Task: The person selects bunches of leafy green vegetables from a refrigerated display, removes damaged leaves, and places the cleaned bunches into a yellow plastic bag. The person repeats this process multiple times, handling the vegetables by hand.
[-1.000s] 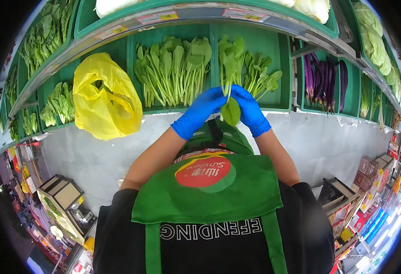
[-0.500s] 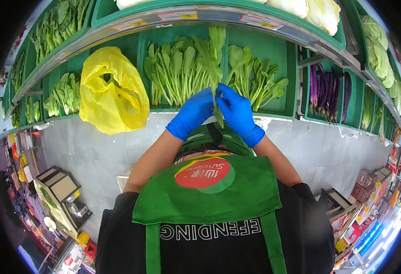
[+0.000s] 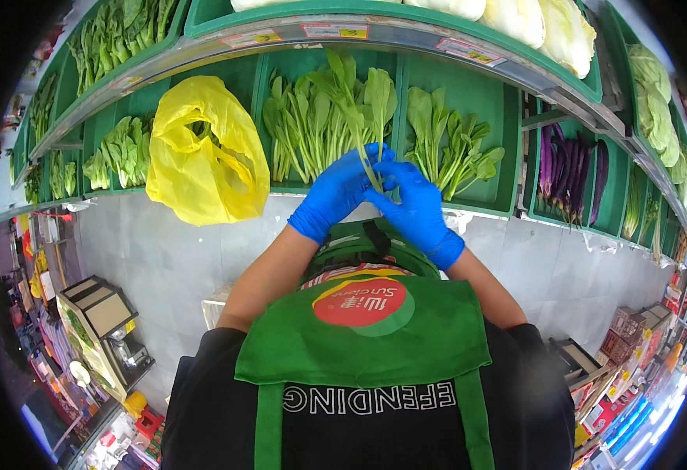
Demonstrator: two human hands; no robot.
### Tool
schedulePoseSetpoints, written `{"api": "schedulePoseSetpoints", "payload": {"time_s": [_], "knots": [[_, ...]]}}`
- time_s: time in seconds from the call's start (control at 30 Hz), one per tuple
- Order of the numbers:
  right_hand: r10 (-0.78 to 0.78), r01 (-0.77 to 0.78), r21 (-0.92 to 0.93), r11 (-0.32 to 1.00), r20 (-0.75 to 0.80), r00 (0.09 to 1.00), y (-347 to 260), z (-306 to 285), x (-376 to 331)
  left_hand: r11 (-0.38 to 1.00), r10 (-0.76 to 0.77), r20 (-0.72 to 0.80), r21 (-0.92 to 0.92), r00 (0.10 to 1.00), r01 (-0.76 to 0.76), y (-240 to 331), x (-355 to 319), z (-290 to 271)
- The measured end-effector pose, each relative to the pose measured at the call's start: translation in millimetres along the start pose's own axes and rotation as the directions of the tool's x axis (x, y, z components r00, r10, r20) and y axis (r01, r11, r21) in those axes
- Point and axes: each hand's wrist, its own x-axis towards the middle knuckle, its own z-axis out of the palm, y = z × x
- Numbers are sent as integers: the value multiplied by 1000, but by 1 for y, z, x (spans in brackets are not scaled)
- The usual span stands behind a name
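Observation:
Both my hands wear blue gloves and meet in front of the middle crate. My left hand (image 3: 342,188) is closed round the stems of a leafy green (image 3: 353,110), whose leaves point away from me, fanned apart. My right hand (image 3: 418,205) has its fingers bent at the lower end of those stems; its fingertips are pinched there, partly hidden by the left fingers. Behind them lies a pile of the same kind of greens (image 3: 300,133) in a green crate. More leafy greens (image 3: 449,149) fill part of the crate to the right.
A crumpled yellow plastic bag (image 3: 202,184) rests over the crate edge at left. Purple eggplants (image 3: 570,168) lie in a crate at right. An upper shelf holds napa cabbages (image 3: 566,35) and a metal rim (image 3: 406,39) with price labels. Grey tiled floor (image 3: 179,274) lies below.
The single broad leaf now shows as separate fanned leaves, tilted left. My right hand has turned and moved down to the stem ends. The view has shifted slightly.

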Motion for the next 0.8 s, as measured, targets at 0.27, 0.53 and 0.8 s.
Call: {"api": "schedulePoseSetpoints", "payload": {"time_s": [0.27,0.53,0.8], "knots": [[25,-25,-40,999,-7,1000,15,27,-4,997,77,-123,27,989,-74,-13,4,-15],[-126,121,66,990,77,989,22,41,-19,949,175,-32,272,984,-159,-26,10,-34],[-153,134,114,984,185,971,16,39,-26,999,45,-138,27,989,-41,-20,3,-30]]}}
